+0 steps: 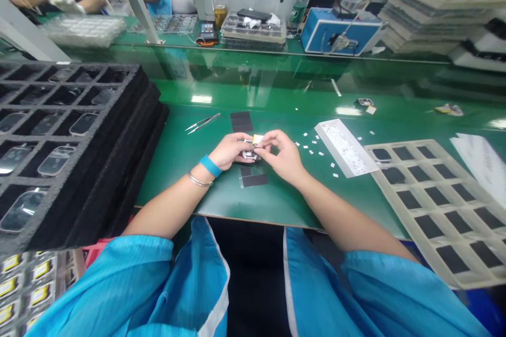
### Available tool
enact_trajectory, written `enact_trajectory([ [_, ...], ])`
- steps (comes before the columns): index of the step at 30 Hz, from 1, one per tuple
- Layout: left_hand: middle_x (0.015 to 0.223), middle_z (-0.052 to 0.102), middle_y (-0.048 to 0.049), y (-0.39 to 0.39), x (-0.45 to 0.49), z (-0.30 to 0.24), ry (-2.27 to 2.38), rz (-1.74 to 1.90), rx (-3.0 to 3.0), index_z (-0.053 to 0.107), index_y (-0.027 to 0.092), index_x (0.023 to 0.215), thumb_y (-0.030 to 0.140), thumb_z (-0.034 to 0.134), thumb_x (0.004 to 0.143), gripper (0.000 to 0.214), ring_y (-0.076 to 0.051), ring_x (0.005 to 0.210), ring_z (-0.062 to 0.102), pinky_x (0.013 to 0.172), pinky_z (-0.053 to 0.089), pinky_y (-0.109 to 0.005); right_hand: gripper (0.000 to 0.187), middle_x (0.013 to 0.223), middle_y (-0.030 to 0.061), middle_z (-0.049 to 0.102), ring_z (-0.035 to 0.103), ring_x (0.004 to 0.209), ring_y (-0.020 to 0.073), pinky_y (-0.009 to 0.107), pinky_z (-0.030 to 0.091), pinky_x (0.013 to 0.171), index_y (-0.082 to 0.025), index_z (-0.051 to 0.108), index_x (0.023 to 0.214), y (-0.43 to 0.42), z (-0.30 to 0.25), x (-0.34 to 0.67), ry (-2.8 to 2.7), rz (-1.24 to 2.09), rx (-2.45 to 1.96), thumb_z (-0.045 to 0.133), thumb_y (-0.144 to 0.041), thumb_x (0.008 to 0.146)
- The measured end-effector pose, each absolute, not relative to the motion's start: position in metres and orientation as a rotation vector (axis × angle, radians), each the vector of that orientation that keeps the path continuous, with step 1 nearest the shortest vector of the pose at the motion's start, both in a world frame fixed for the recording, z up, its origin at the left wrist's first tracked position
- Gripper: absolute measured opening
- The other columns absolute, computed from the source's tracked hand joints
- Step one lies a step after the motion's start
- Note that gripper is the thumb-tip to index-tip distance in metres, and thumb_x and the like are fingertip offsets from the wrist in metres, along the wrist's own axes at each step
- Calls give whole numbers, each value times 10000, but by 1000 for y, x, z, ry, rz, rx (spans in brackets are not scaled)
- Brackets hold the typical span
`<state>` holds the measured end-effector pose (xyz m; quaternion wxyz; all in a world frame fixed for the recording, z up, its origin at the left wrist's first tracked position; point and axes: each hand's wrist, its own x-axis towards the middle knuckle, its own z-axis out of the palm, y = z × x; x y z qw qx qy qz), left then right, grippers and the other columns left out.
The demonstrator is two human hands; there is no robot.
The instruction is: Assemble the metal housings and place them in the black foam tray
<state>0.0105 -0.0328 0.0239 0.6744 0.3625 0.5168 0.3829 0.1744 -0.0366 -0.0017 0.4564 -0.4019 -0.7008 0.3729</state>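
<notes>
A small metal-framed part (250, 154) is being held above the middle of the green bench (276, 116), just inside its near edge, between both hands. The left hand (231, 151) is being closed around the part from the left, fingers curled under and over it, while the right hand (281, 155) is being pinched at its fingertips onto a small yellow tab (258, 139) at the part's upper right corner. Judged from this, the step in hand appears to be the peeling or placing of that tab on the part; which of the two cannot be told. The next move would seem to call for a steady left-hand hold and a fine, controlled pull or press by the right fingertips. Directly beneath the hands, a dark rectangular film piece (253, 179) is lying flat on the bench, and another dark sheet (241, 121) is lying further back, beside a pair of tweezers (203, 122). Stacked black foam trays (79, 131) are occupying the left end, a beige tray of dark squares (443, 210) the right near corner, and a white strip (345, 146) with scattered white scraps is lying between.
</notes>
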Motion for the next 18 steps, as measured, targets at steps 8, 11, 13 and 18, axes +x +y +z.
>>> enact_trajectory([
  [8, 609, 638, -8, -32, 9, 20, 1146, 851, 822, 603, 117, 820, 50, 649, 719, 129, -112, 518, 626, 507, 573, -228, 273, 822, 5, 682, 571, 655, 135, 316, 477, 722, -219, 487, 928, -35, -3, 174, -1797, 959, -1023, 679, -318, 761],
  [11, 601, 635, -5, -32, 9, 20, 1149, 848, 834, 603, 117, 821, 45, 626, 731, 118, -106, 514, 620, 505, 572, -222, 265, 823, 6, 682, 580, 658, 140, 318, 481, 718, -221, 491, 927, -35, -3, 173, -1795, 947, -1024, 675, -317, 761],
  [13, 602, 636, -6, -32, 9, 20, 1150, 847, 839, 603, 117, 818, 45, 622, 733, 112, -107, 518, 621, 506, 572, -223, 261, 821, 5, 682, 584, 659, 141, 317, 483, 715, -222, 496, 925, -35, -3, 173, -1795, 942, -1016, 676, -311, 758],
  [18, 612, 640, -11, -32, 10, 19, 1156, 845, 828, 594, 118, 826, 42, 618, 736, 120, -109, 524, 624, 510, 573, -227, 249, 820, 0, 686, 594, 662, 142, 314, 486, 721, -223, 503, 918, -36, -2, 173, -1813, 915, -1023, 678, -283, 752],
])
